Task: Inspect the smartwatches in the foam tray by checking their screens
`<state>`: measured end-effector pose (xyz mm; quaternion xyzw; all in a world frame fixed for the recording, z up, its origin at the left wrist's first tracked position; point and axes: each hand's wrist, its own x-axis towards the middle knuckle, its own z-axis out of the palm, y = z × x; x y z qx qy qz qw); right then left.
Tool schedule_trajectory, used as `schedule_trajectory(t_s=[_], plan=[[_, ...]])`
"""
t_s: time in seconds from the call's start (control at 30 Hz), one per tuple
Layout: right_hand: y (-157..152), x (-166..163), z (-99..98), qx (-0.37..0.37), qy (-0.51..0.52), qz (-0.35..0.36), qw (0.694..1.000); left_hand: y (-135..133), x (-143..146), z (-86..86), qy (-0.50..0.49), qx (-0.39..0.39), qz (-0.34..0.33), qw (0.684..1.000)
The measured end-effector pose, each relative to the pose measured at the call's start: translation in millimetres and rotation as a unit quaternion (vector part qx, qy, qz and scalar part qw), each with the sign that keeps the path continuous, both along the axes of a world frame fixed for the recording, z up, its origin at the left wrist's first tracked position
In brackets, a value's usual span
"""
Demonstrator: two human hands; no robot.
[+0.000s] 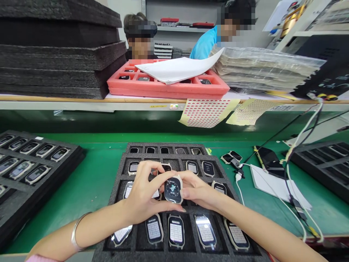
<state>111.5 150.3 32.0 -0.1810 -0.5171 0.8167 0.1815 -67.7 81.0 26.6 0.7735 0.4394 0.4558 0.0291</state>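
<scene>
Both my hands hold one smartwatch body (172,189) with a lit dial over a black foam tray (120,185) on the green bench. My left hand (144,196) wraps round its left side, thumb under it, a silver bangle on the wrist. My right hand (197,192) pinches its right edge. The tray's slots hold several more watch bodies (176,230) with lit screens, and the row nearest me shows white text screens.
A second foam tray of watches (32,163) lies at the left, another tray (324,163) at the right. White cables (297,211), a phone (268,158) and paper lie to the right. On the shelf behind: a red tray (169,89), stacked foam (54,54), bagged parts (261,69). Two people sit beyond.
</scene>
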Motion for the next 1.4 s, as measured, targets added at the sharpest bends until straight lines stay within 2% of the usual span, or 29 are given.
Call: schedule_trajectory(t_s=[0.13,0.53,0.7,0.9,1.23,1.4], plan=[[2.4,0.1,0.9,-0.008,0.010,0.012,1.000,0.3,1.3,-0.3,0.009,0.006,0.000,1.000],[2.1,-0.8,1.8,0.014,0.010,0.005,1.000,-1.0,2.5,0.5,0.003,-0.045,0.000,0.999],[3.4,0.7,0.6,0.006,0.009,0.015,1.000,0.4,2.8,-1.9,0.005,-0.026,-0.009,1.000],[1.9,0.0,2.2,0.029,0.011,0.004,1.000,0.5,2.6,-0.2,-0.002,-0.043,-0.007,0.999],[1.8,-0.7,2.8,0.025,-0.003,0.001,1.000,0.5,3.1,-2.3,-0.003,-0.040,-0.014,0.999],[2.5,-0.3,1.7,0.051,-0.005,-0.001,0.999,1.1,2.7,-1.9,-0.002,-0.042,-0.016,0.999]])
